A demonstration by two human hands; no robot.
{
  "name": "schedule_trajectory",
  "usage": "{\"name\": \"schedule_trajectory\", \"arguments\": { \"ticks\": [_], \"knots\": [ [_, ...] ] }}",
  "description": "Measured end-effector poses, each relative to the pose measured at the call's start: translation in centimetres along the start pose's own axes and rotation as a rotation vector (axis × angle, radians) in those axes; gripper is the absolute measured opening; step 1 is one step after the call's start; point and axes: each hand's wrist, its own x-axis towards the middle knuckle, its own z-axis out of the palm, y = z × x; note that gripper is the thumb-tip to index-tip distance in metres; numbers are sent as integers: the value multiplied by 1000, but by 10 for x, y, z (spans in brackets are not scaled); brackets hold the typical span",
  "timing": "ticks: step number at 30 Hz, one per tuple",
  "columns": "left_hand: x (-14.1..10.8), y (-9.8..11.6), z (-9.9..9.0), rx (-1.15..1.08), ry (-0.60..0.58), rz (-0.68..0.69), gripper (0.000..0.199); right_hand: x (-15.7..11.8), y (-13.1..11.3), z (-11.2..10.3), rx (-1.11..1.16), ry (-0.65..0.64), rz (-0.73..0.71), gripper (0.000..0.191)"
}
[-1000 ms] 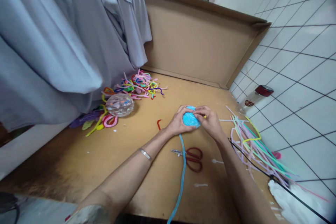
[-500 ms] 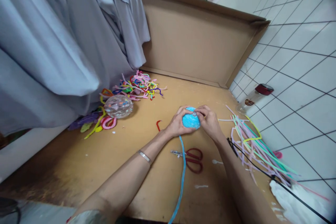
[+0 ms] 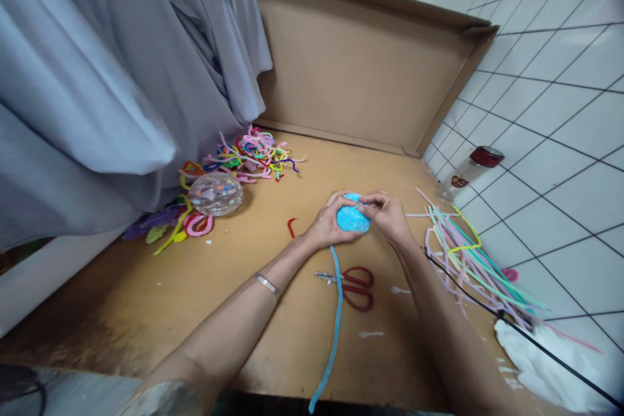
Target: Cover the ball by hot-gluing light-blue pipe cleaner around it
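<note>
A ball wound with bright blue fuzzy pipe cleaner (image 3: 351, 219) rests in my left hand (image 3: 325, 220), whose fingers and thumb curl round its left side. My right hand (image 3: 388, 213) meets the ball's upper right, thumb and fingertips pinched together against it; what lies between them is too small to make out. From beneath my left hand a long blue pipe cleaner strand (image 3: 337, 312) trails to the table's front edge. It passes over the metal blades of red-handled scissors (image 3: 358, 287), lying below the ball. Left of my hand is a short bent red piece (image 3: 291, 227).
A clear ball with coloured bits (image 3: 216, 194) sits left, before a tangled heap of coloured pipe cleaners (image 3: 258, 153). Pastel pipe cleaners (image 3: 468, 253), a red-capped clear jar (image 3: 470, 175), a black cable (image 3: 550, 352) and white fluff (image 3: 541, 357) lie right. Cardboard (image 3: 341, 71) stands behind.
The whole view has shifted slightly, so everything appears a little higher and to the left. Both hands stay at the blue ball, with the right fingertips moved slightly over its upper edge.
</note>
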Motion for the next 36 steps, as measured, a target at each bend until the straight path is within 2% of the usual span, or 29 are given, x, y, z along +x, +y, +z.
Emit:
{"name": "schedule_trajectory", "arguments": {
  "ticks": [6, 15, 19, 22, 25, 29, 36],
  "knots": [
    [1, 1, 0, -1, -7, 16, 61, 0, -3, 3, 153, 17, 178, 33],
    [1, 1, 1, -9, 6, 20, 61, 1, -2, 5, 56, 65, 122, 26],
    [1, -1, 2, -19, 23, -8, 62, 0, -6, 0, -91, 13, -12, 19],
    [2, -2, 2, -36, 35, -28, 64, -2, -14, -6, -322, -55, -256, 13],
    [2, -3, 2, -42, 32, -23, 65, -5, -21, -11, -541, -138, -437, 19],
    [3, -3, 2, -50, 32, -2, 65, -7, -23, -11, -708, -228, -491, 25],
    [4, -3, 2, -51, 31, 3, 65, -9, -22, -8, -761, -230, -514, 25]
  ]
}}
